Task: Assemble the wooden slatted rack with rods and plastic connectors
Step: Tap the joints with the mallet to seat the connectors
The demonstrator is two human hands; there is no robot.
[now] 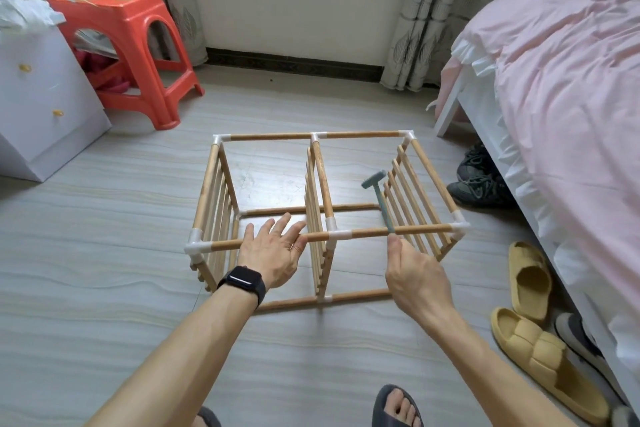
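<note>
The wooden slatted rack [363, 135] stands on the floor as a box frame: three upright slatted panels joined by wooden rods and white plastic connectors [198, 243]. My left hand [273, 250], with a dark watch on the wrist, lies flat with spread fingers on the near top rod [398, 230], left of the middle panel. My right hand [415, 274] pinches the end of the handle of a small grey-green plastic hammer [379, 194]. The hammer's head points away from me, inside the right bay of the rack.
A red plastic stool [128, 45] and a white drawer cabinet [38, 97] stand at the left. A bed with pink bedding [561, 80] runs along the right, with yellow slippers [530, 340] and dark shoes [481, 180] beside it. My feet in dark slippers [398, 406] are at the bottom.
</note>
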